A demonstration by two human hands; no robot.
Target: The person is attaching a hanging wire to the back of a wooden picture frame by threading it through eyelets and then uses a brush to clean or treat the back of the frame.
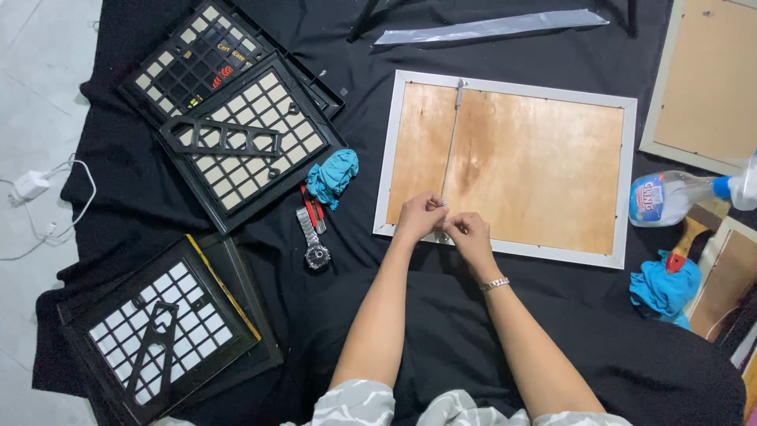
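A white picture frame [628,173] lies face down on the black cloth, its brown wooden backing [536,170] up. A thin string or wire [451,142] runs from a small metal fitting at the top edge down to the bottom edge. My left hand [419,215] and my right hand [467,233] meet at the frame's lower edge, fingers pinched together on the lower end of that wire. A metal bracelet is on my right wrist.
Black grid frames with stands [236,134] [162,327] lie at left. Red-handled pliers and a wrench [313,229] sit by a teal cloth [333,176]. A spray bottle [678,196], another teal cloth [664,285] and more frames are at right. A white charger [31,185] lies on the floor.
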